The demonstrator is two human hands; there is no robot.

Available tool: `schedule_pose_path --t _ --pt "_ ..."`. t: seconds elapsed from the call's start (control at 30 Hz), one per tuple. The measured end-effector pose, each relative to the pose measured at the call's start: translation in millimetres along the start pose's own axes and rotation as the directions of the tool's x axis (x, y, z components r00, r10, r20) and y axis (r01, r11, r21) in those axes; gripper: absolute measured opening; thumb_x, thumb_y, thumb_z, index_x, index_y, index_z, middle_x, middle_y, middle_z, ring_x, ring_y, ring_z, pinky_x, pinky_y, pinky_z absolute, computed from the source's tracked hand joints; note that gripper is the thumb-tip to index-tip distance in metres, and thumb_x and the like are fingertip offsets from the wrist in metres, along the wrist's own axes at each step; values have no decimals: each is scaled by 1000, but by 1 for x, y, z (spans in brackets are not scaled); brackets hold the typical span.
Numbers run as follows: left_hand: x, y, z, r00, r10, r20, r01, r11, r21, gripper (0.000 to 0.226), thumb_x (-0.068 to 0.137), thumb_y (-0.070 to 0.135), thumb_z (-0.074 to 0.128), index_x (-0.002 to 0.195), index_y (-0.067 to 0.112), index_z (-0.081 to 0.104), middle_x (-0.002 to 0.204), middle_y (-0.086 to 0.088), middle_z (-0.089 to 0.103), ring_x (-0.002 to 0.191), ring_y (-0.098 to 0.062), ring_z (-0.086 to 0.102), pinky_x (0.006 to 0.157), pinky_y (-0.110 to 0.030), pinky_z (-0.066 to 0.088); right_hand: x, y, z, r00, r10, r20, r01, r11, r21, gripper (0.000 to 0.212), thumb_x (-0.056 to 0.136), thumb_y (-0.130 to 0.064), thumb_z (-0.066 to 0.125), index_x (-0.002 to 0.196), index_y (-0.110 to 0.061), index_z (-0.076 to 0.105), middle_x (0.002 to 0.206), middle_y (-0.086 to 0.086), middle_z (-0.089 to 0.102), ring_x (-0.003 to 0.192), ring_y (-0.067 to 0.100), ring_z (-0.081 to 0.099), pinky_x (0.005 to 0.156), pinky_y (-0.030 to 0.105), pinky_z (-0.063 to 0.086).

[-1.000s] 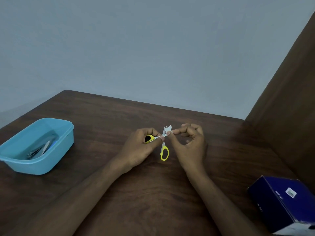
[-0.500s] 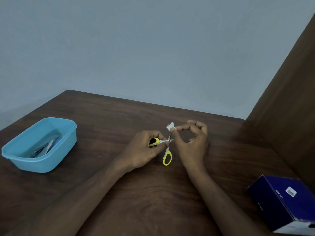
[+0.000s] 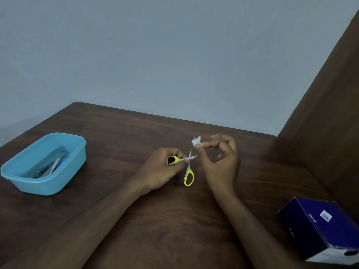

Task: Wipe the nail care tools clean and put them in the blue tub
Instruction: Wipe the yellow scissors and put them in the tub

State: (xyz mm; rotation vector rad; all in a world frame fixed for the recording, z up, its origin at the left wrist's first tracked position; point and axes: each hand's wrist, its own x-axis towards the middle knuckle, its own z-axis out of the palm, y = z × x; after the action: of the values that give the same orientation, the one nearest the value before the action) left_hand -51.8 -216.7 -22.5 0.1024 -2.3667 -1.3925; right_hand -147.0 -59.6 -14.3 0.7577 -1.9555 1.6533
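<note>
Small yellow-handled scissors (image 3: pixel 188 172) are held over the middle of the brown table (image 3: pixel 136 133), blades spread open. My left hand (image 3: pixel 161 169) grips one yellow handle loop, and the other loop hangs down free. My right hand (image 3: pixel 219 162) pinches a small white wipe (image 3: pixel 196 141) between thumb and forefinger, just above and right of the blade tips, apart from them. The blue tub (image 3: pixel 45 183) sits at the left of the table with several metal tools (image 3: pixel 50 167) inside.
A dark blue cardboard box (image 3: pixel 320 228) lies at the table's right front corner. A brown wooden panel (image 3: pixel 330 113) rises along the right side. A grey wall stands behind the table's far edge.
My right hand has lifted the white wipe up and off the scissor blades. My left hand and the scissors have stayed in about the same place.
</note>
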Motion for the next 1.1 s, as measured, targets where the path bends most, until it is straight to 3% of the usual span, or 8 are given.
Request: schedule_pose_path --t 0.1,0.23,0.33,0.47,0.57,0.77,0.9,1.1 --pt "0 -4 0 1000 -3 1 3 1000 -24 25 99 46 68 90 24 78 81 -5 78 77 -32 73 77 -51 56 -8 -1 2 987 -2 159 14 997 -77 25 74 -18 93 71 -32 72 112 -9 63 109 -2 64 83 15 43" --pt "1 -4 1 1000 1 0 -1 1000 -15 19 101 40 72 90 26 79 78 -11 75 65 -16 60 67 -37 50 -1 0 1 1000 8 0 -8 996 -89 18 81 -18 90 77 -27 75 104 -10 67 101 2 67 76 18 44" --pt "2 -5 1 999 -18 -41 17 999 -31 18 101 37 73 88 26 79 73 -13 70 61 -10 52 63 -32 42 -1 -4 -7 990 -133 -47 129 988 -87 20 83 -8 88 77 -19 72 92 -11 72 91 5 69 76 16 45" --pt "2 -8 0 994 -83 -75 72 988 -138 22 101 41 72 88 24 78 60 2 49 55 -13 40 58 -36 33 -9 -12 -6 957 -280 80 289 948 -134 19 82 -7 88 82 -21 74 87 -23 71 89 11 66 77 24 50" --pt "3 -8 0 993 -91 -75 79 985 -153 22 102 38 72 88 22 78 59 8 47 54 -10 37 58 -36 33 -9 -7 -3 906 -356 227 396 904 -160 17 84 -8 86 89 -22 79 89 -17 73 89 17 63 77 34 52" --pt "3 -6 0 989 -123 -84 105 976 -192 21 103 28 69 86 18 77 62 4 47 57 -14 40 57 -36 37 -13 6 -3 890 -327 319 403 891 -211 14 77 -14 78 85 -26 77 87 -13 73 81 17 62 74 46 52" --pt "1 1 0 990 -124 -61 103 957 -272 28 99 31 61 81 17 75 69 -5 43 63 -20 41 50 -29 37 -10 0 -2 894 -374 247 425 881 -205 12 86 -15 82 93 -25 82 91 -9 74 83 20 66 74 46 52" --pt "4 1 0 980 -185 -72 151 929 -338 35 108 15 53 81 6 73 70 -2 50 68 -21 43 48 -26 36 -16 1 0 882 -318 349 415 875 -251 13 77 -17 81 85 -28 79 84 -12 71 76 14 65 73 44 52"
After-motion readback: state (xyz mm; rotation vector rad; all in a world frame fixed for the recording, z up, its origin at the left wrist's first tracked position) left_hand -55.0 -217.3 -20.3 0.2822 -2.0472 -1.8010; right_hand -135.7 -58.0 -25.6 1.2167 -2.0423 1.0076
